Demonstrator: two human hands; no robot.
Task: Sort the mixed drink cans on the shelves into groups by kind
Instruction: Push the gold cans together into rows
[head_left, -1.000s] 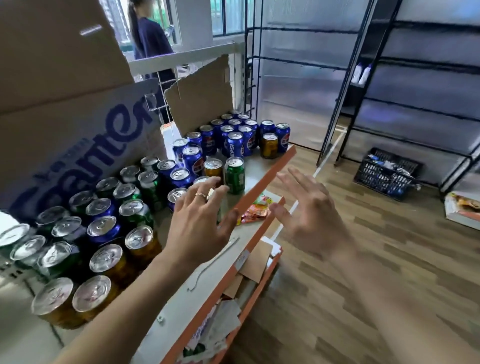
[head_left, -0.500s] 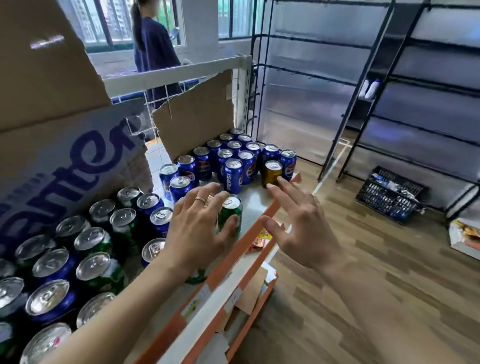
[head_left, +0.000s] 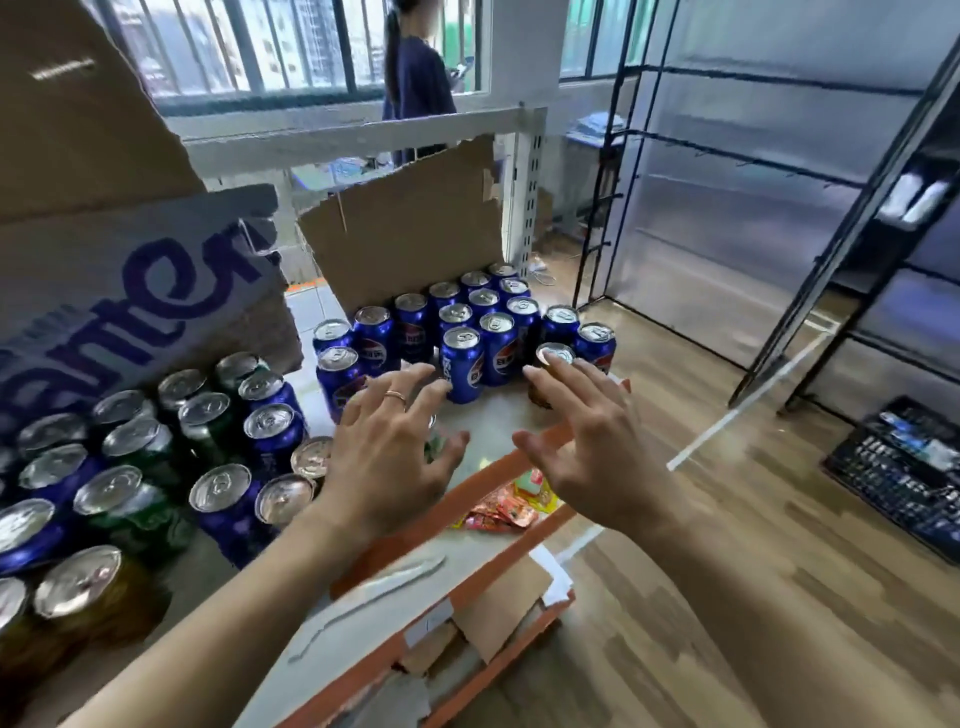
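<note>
Drink cans stand on a white shelf (head_left: 498, 421) with an orange front edge. Several blue cans (head_left: 462, 364) form a block at the far end. A mixed cluster of green, blue and gold cans (head_left: 156, 467) fills the near left. My left hand (head_left: 395, 457) hovers with spread fingers over a green can (head_left: 434, 447), which it mostly hides. My right hand (head_left: 587, 447) is spread open, its fingertips at the top of a gold can (head_left: 553, 358) beside the blue block. Neither hand grips anything.
Torn cardboard panels (head_left: 405, 234) stand behind the cans. A lower shelf holds snack packets (head_left: 504, 509) and cardboard scraps. Black wire racks (head_left: 831, 234) and a black basket (head_left: 904, 462) stand on the wooden floor to the right. A person (head_left: 415, 83) stands beyond the shelf.
Both hands have moved forward along the shelf toward the blue block. My right fingertips have reached the gold can's top; my left hand now covers the green can.
</note>
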